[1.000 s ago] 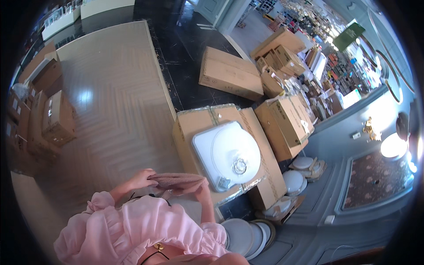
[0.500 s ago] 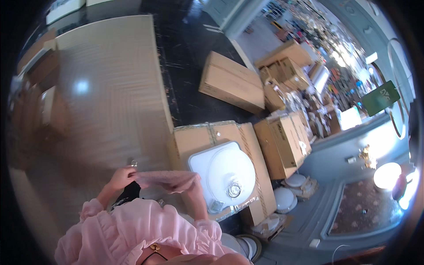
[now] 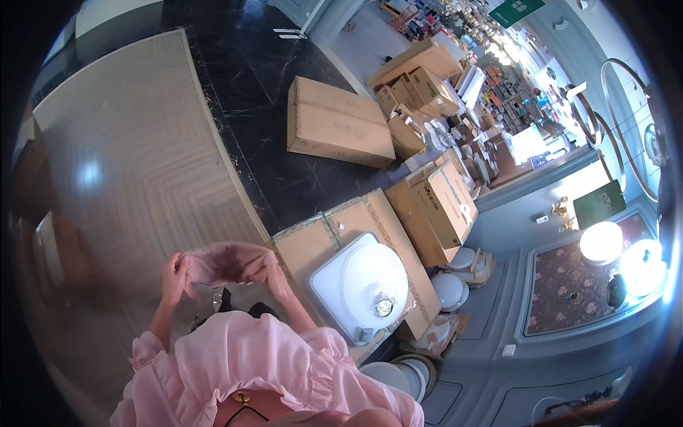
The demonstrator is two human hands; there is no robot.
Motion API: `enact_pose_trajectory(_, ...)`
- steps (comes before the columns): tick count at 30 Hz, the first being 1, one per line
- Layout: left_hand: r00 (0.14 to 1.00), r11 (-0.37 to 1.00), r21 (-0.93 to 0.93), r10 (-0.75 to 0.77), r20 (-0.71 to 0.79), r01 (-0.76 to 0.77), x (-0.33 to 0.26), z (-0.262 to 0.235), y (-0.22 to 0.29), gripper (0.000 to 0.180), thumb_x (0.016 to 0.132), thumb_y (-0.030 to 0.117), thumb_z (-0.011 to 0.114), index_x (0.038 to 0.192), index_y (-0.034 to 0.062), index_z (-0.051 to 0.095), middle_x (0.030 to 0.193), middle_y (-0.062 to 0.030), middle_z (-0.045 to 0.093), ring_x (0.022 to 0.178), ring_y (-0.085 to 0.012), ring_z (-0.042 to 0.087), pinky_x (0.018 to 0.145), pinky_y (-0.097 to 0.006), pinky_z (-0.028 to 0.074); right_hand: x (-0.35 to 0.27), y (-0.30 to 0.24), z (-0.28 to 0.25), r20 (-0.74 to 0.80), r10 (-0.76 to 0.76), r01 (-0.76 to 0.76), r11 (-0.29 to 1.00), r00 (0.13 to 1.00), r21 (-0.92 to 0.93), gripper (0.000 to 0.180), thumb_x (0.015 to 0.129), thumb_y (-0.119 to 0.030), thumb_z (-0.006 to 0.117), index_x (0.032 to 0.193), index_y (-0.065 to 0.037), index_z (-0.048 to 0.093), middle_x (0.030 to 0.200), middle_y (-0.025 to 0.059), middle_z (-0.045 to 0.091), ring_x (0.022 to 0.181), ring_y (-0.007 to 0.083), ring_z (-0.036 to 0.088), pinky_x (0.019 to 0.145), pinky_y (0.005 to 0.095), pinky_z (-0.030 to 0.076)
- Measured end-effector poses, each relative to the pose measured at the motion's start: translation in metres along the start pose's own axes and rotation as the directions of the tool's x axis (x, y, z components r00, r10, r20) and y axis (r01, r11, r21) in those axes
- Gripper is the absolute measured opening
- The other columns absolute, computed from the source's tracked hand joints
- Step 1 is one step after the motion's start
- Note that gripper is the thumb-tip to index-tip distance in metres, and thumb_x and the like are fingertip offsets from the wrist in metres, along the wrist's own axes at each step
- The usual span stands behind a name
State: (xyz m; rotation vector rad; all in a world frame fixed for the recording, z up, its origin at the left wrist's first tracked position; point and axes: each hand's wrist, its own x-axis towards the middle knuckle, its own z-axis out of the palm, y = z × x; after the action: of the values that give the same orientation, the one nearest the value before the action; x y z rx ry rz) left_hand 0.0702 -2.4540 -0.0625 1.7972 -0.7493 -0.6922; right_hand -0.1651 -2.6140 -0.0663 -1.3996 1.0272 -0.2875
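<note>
Soft pink-brown cloth [image 3: 226, 265] now further left of glossy white domed fixture [image 3: 371, 277], opened fuller; left hand [image 3: 173, 276] and right hand [image 3: 275, 270] each grip an end, so it's spread, apart from fixture.

Ref: square white piece [image 3: 329, 279], qty 1. On it: 1 round white piece [image 3: 371, 274]. Left of it: 2 hands (left hand [image 3: 174, 272], right hand [image 3: 272, 269]), 1 cloth [image 3: 226, 262]. Beyond it: 1 flat carton [image 3: 338, 119] alone on black floor [image 3: 245, 89]. Right: 2 green signs (upper sign [image 3: 517, 9], lower sign [image 3: 599, 205]).
</note>
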Motion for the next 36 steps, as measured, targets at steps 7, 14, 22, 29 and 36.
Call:
enact_pose_trajectory(7,0.996,0.969,-0.237,0.075,0.038,-0.064,0.036,0.026,-0.004,0.015,0.088,0.014,0.054,0.087,-0.0012,0.053,0.067,-0.0046,0.054,0.062,-0.0097,0.05,0.057,-0.026,0.042,0.052,-0.06,0.095,0.287,-0.041,0.039,0.999,0.957,0.01,0.049,0.093,-0.039,0.036,0.12,-0.001,0.049,0.087,0.016,0.063,0.08,0.0197,0.061,0.071,0.0332,0.047)
enact_pose_trajectory(14,0.947,0.839,-0.479,-0.318,-0.048,0.257,0.097,-0.013,0.03,0.019,0.089,0.016,0.053,0.091,-0.0024,0.056,0.073,-0.0053,0.059,0.065,-0.0099,0.057,0.052,-0.024,0.049,0.153,-0.109,0.118,0.538,-0.174,0.366,0.89,0.825,-0.273,0.05,0.085,-0.025,0.049,0.129,-0.003,0.039,0.11,0.0241,0.057,0.102,0.0348,0.057,0.087,0.0396,0.043)
enact_pose_trajectory(22,0.93,0.918,-0.332,-0.298,-0.216,0.217,0.236,-0.037,0.026,0.015,0.088,0.013,0.055,0.09,-0.0012,0.059,0.074,-0.0061,0.062,0.061,-0.0096,0.057,0.046,-0.024,0.048,0.324,-0.154,0.148,0.684,-0.059,0.315,0.914,0.727,-0.256,0.05,0.084,-0.019,0.048,0.13,-0.002,0.039,0.106,0.0129,0.056,0.095,0.0163,0.054,0.086,0.0304,0.042)
enact_pose_trajectory(29,0.966,0.935,-0.339,-0.178,-0.187,0.107,0.381,-0.034,0.052,0.013,0.085,0.013,0.057,0.087,0.0011,0.062,0.071,-0.007,0.064,0.063,-0.0138,0.061,0.054,-0.029,0.049,0.426,-0.232,0.112,0.742,-0.19,0.276,0.961,0.643,0.007,0.064,0.081,-0.027,0.059,0.136,-0.007,0.032,0.121,0.0127,0.05,0.113,0.0229,0.047,0.095,0.0324,0.038)
enact_pose_trajectory(36,0.993,0.969,0.236,0.087,-0.075,-0.068,0.479,-0.009,0.114,0.013,0.079,0.021,0.063,0.085,0.0099,0.066,0.077,-0.0119,0.064,0.066,-0.0295,0.063,0.059,-0.037,0.049,0.511,-0.27,0.086,0.586,-0.445,0.621,0.773,0.677,-0.132,0.062,0.07,-0.005,0.07,0.127,-0.006,0.043,0.116,0.0157,0.055,0.108,0.029,0.055,0.089,0.0357,0.045)
